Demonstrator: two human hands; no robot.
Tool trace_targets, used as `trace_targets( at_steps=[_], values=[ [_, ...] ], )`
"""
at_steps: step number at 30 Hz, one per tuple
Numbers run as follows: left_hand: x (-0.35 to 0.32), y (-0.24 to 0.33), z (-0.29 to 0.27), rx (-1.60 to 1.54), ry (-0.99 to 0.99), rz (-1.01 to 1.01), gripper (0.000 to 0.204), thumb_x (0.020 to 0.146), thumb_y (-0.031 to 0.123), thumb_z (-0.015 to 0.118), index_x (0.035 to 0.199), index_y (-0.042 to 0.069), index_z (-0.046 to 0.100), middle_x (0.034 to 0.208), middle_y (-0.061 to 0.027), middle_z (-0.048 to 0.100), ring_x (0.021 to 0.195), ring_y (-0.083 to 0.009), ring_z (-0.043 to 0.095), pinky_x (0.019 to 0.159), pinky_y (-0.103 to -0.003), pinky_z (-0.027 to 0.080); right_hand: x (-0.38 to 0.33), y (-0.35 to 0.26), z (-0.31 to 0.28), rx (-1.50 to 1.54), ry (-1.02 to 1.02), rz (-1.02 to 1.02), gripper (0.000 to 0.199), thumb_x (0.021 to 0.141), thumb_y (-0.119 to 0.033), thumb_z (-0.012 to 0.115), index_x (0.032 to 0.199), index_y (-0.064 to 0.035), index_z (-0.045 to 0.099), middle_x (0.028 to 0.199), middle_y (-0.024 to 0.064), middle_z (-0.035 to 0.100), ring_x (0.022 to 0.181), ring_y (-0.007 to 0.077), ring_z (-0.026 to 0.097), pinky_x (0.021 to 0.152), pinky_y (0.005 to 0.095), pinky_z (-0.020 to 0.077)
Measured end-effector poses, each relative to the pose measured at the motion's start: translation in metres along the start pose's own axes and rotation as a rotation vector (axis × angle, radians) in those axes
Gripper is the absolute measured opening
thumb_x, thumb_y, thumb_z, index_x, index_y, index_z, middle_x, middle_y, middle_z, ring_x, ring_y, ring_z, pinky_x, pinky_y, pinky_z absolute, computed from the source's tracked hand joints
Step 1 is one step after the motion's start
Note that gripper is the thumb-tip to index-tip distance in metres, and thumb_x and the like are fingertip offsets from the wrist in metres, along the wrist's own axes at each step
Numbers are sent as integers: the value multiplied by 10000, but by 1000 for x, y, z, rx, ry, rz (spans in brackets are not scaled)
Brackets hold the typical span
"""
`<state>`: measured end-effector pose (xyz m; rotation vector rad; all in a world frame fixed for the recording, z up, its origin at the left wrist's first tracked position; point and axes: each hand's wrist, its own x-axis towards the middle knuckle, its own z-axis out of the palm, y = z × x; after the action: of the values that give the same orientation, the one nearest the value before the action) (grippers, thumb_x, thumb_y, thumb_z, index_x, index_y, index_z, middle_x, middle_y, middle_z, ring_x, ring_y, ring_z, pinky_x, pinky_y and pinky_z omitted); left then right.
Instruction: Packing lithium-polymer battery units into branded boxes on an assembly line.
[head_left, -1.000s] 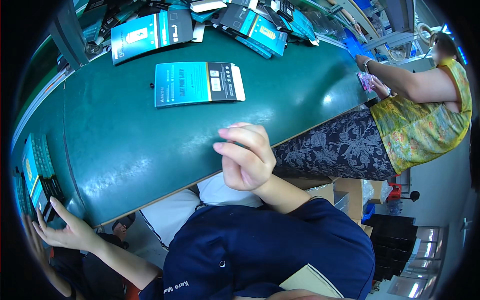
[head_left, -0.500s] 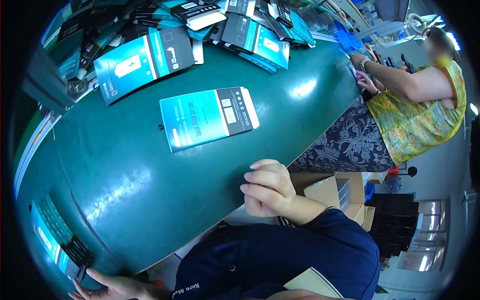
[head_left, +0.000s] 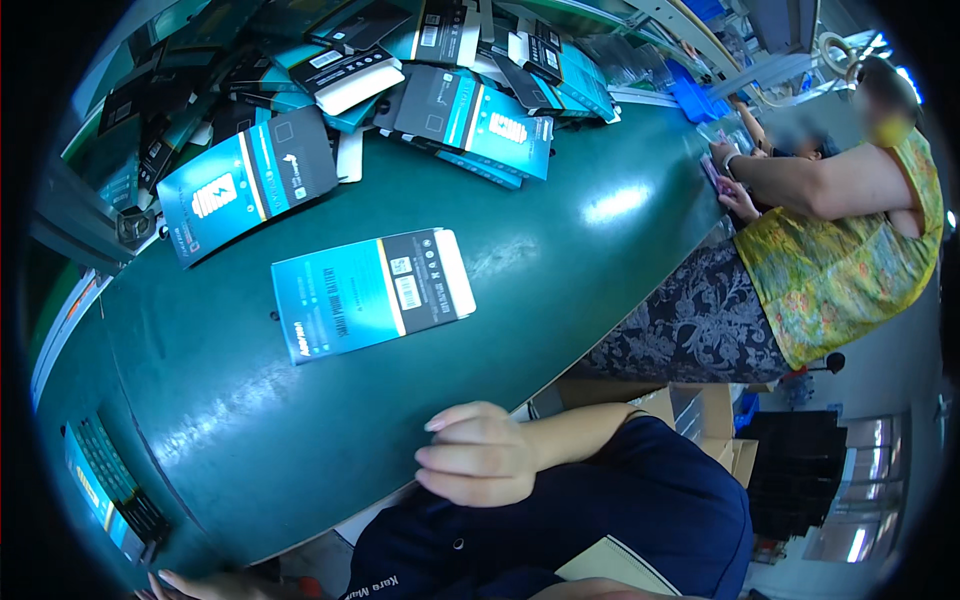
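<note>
My right hand [head_left: 477, 456] hovers at the table's near edge, its fingers curled in and nothing seen in them. In front of it, apart from the hand, a flat blue and black cardboard box [head_left: 345, 295] lies alone on the green table, a white flap at its right end. My left hand [head_left: 185, 583] is at the lower left, partly cut off by the picture's edge. Its visible fingers are stretched out and apart, just below a stack of similar boxes [head_left: 110, 490]. I see nothing held in the left hand.
A large heap of blue and black boxes [head_left: 450, 110] covers the far side of the green table [head_left: 400, 390]. At the left rises a metal frame [head_left: 85, 215]. A co-worker in a yellow patterned top [head_left: 840, 255] sits at the right, near a blue bin [head_left: 690, 95].
My right hand has moved left, staying curled. The left hand has drawn down toward the picture's lower edge. The view has shifted, so the boxes sit lower in it.
</note>
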<state>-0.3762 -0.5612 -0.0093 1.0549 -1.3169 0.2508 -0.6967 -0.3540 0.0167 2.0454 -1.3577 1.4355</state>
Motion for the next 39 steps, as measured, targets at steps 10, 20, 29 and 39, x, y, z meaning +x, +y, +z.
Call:
trace_targets(
  at_steps=[10, 20, 29, 39],
  values=[
    [5, -22, -12, 297, -72, 271, 223, 920, 151, 680, 972, -66, 687, 1080, -179, 652, 1063, -266, 586, 924, -352, 490, -3, 5, -7, 162, 109, 10, 107, 713, -18, 637, 806, 32, 653, 913, 145, 633, 744, 250, 558, 765, 422, 544],
    [3, 62, 4, -122, -311, 536, 70, 907, -3, 589, 915, -70, 610, 1007, -210, 684, 788, -327, 665, 778, -402, 541, -1, -2, 0, -10, 233, 164, 195, 659, 7, 654, 851, -25, 643, 1006, 104, 599, 908, 307, 569, 843, 447, 486],
    [-25, 207, 37, -299, -1152, 669, 730, 762, 414, 761, 1380, 125, 502, 1490, -200, 367, 1379, -395, 342, 1136, -552, 241, 6, 0, -39, -151, -513, 451, 444, 906, -301, 622, 1254, -29, 585, 1422, 175, 475, 1354, 383, 384, 1116, 544, 288],
    [-24, 223, 32, -408, -1417, 598, 605, 734, 373, 791, 1217, 66, 594, 1349, -192, 476, 1246, -394, 446, 1081, -488, 325, -80, 203, -274, -1139, 139, 457, 237, 850, -188, 642, 958, 17, 692, 1076, 198, 669, 1050, 350, 617, 929, 430, 485]
  ],
)
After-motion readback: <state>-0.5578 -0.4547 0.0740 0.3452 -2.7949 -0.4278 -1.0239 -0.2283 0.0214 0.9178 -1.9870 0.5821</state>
